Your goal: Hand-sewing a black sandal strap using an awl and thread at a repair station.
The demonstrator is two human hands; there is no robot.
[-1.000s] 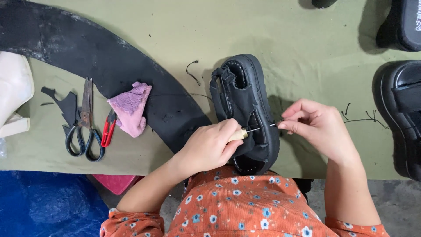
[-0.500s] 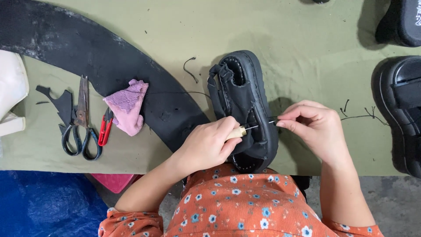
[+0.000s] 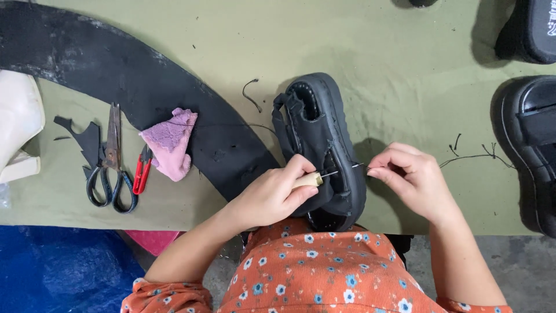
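Observation:
A black chunky-soled sandal (image 3: 324, 116) lies on the green table cover (image 3: 394, 69), toe end toward me. My left hand (image 3: 272, 194) grips a wooden-handled awl (image 3: 310, 179) whose metal tip pokes into the sandal's side. My right hand (image 3: 408, 179) sits at the sandal's right edge, fingers pinched on a thin black thread (image 3: 475, 156) that trails off to the right across the cover.
Scissors (image 3: 110, 162), red thread snips (image 3: 141, 171) and a pink cloth (image 3: 171, 142) lie to the left beside a large curved black sheet (image 3: 116, 75). More black sandals (image 3: 530, 139) sit at the right edge. A white shoe (image 3: 17, 124) is far left. Blue plastic (image 3: 52, 269) lies below.
Both hands stay at the sandal with the awl in its side; the view has shifted slightly, and the right hand's pinch sits a little closer to the sole.

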